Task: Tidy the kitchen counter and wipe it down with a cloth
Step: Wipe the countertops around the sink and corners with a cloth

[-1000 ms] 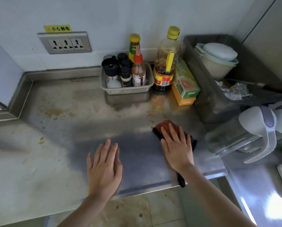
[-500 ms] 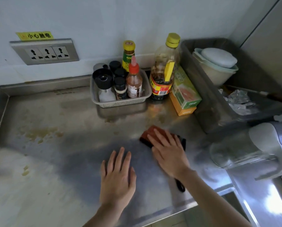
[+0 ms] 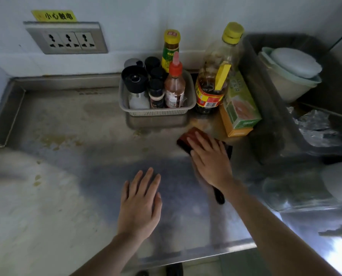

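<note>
The right hand (image 3: 210, 162) lies flat on the red cloth (image 3: 188, 137), fingers spread and pressing it onto the steel surface (image 3: 70, 136), just in front of the basket (image 3: 160, 112); its grip is an open palm that pins the cloth rather than closing round it. A dark strap or handle (image 3: 219, 196) shows under the wrist; what it is cannot be told. The left hand (image 3: 139, 204) rests palm down on the surface, nearer than the basket and to its front, fingers loosely apart, holding nothing. The basket holds shakers and a sauce bottle (image 3: 174, 86). Just right of the basket stand an oil bottle (image 3: 216, 76) and a green carton (image 3: 239, 104). Brownish stains (image 3: 52, 140) mark the surface left of the basket
</note>
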Demonstrator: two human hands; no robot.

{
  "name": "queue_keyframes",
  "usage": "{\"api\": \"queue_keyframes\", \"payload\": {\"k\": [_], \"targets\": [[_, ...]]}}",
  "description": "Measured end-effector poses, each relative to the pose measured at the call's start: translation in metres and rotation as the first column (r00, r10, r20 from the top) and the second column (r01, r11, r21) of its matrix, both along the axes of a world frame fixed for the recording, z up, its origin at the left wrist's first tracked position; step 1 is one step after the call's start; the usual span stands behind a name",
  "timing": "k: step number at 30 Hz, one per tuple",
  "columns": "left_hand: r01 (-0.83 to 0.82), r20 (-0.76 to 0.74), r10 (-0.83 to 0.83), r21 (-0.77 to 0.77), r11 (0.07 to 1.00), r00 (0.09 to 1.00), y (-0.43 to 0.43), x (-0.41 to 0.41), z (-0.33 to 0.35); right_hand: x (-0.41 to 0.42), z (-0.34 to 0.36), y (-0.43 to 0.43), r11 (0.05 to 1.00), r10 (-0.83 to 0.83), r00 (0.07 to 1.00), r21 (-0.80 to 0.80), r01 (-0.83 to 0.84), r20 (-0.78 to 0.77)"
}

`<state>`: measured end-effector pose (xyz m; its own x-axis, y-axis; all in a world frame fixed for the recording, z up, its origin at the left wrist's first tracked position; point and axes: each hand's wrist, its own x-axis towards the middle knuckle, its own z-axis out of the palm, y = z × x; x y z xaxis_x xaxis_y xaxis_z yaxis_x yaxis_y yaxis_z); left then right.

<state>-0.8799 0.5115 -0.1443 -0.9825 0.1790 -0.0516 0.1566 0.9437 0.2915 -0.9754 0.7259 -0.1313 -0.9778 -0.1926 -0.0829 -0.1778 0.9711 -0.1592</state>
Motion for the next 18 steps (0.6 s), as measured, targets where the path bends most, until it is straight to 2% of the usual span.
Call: {"api": "queue_keyframes", "payload": {"k": [2,4,5,7,9,11,13,16,18], "targets": [[0.001,-0.018,-0.001,0.008,1.000,1.000,0.001,-0.001,0.000,-0.030,-0.001,0.007,0.979,-0.202,0.979,-0.003,0.202,0.023],[0.004,-0.021,-0.004,0.012,1.000,1.000,0.001,0.001,-0.001,-0.034,-0.002,-0.008,0.962,-0.271,0.961,-0.021,0.272,0.055],[0.003,-0.022,-0.003,0.013,1.000,1.000,0.000,0.003,-0.002,-0.028,-0.002,-0.020,0.975,-0.218,0.975,-0.035,0.220,0.041],[-0.003,-0.013,0.003,0.000,1.000,1.000,-0.001,0.004,-0.002,-0.002,-0.003,-0.041,0.997,0.040,0.999,-0.059,-0.041,-0.010],[-0.006,-0.002,0.006,-0.009,1.000,1.000,-0.001,0.004,-0.002,0.018,-0.002,-0.047,0.965,0.257,0.966,-0.055,-0.258,-0.013],[-0.005,-0.010,0.005,-0.004,1.000,1.000,-0.001,0.004,-0.002,0.003,-0.001,-0.038,0.957,0.287,0.958,-0.053,-0.285,0.028],[-0.001,-0.018,0.001,0.001,1.000,1.000,-0.001,0.004,-0.001,-0.024,-0.005,-0.026,0.983,0.179,0.984,-0.030,-0.180,-0.020],[-0.003,-0.029,0.004,0.021,1.000,1.000,0.001,0.004,-0.001,-0.050,-0.008,-0.028,0.997,-0.076,0.996,-0.024,0.074,-0.046],[-0.007,-0.028,0.007,0.023,1.000,1.000,0.000,0.004,-0.002,-0.045,-0.009,-0.049,0.990,-0.142,0.989,-0.027,0.141,-0.050]]}}
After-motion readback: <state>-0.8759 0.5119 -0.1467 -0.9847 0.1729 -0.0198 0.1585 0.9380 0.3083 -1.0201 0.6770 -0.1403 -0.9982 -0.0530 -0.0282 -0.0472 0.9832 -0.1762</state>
